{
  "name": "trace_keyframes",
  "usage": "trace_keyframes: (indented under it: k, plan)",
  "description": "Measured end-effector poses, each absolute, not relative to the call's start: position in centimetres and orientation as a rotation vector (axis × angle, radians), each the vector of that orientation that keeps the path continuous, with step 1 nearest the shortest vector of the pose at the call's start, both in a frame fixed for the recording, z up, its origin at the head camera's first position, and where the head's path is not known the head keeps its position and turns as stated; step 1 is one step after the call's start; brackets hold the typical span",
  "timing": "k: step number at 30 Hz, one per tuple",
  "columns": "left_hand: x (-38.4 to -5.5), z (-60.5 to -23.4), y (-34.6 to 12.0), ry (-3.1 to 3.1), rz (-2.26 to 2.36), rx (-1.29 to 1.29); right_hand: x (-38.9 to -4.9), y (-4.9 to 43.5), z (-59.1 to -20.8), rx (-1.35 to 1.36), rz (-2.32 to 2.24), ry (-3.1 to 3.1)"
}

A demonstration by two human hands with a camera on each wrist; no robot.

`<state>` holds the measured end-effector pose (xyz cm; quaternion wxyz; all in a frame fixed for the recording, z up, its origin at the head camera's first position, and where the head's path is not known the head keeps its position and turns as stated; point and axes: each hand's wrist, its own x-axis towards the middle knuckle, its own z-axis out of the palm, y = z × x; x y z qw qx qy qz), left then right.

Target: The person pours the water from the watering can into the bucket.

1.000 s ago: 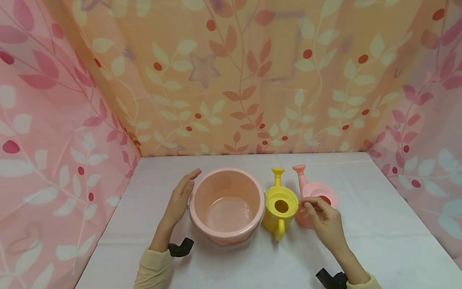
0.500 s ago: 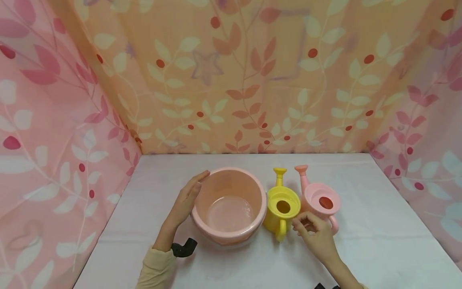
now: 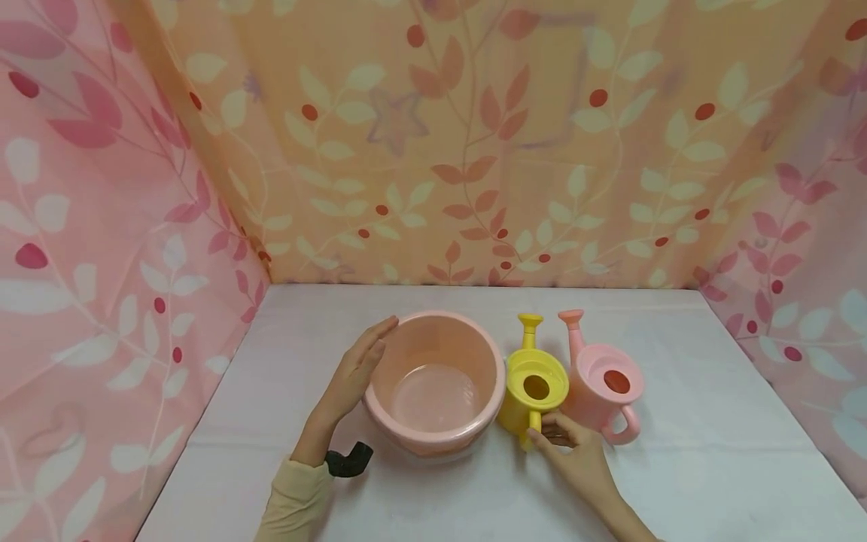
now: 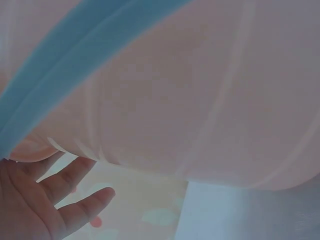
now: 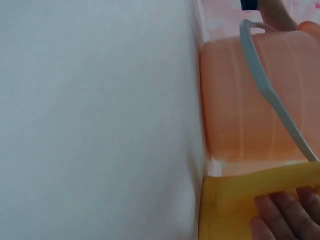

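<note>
A pink bucket stands upright in the middle of the table. My left hand rests along its left rim with fingers extended; in the left wrist view, the left hand lies beside the bucket's wall. Right of the bucket is a yellow watering can, its spout pointing away. My right hand holds its handle, thumb on the left side and fingers curled in behind. In the right wrist view, fingers wrap under the yellow handle.
A pink watering can stands just right of the yellow one, its handle toward the front right. The bucket's pale bail hangs down its side. White cloth covers the table, with patterned curtains around it.
My right hand has moved from beside the pink watering can, forward and left, to the yellow can's handle. The left hand has come right, onto the bucket's rim. The view shifts slightly.
</note>
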<state>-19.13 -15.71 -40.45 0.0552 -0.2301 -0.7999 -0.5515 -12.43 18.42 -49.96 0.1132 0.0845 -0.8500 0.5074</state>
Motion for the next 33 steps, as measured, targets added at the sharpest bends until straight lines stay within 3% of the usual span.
trace_keyframes:
  k: [9, 18, 33]
  plan:
    - [-19.2, -40.2, -15.6, -2.429, -1.682, -0.69, -12.3, 17.2, -49.9, 0.149, 1.731, -2.474]
    - [-19.2, -40.2, -15.6, -2.436, -1.705, -0.682, -11.6, 16.3, -50.5, 0.254, 1.955, -2.311]
    - [-19.2, -40.3, -15.6, -2.428, -1.741, -0.693, -11.6, 16.2, -51.7, 0.269, 1.86, -2.216]
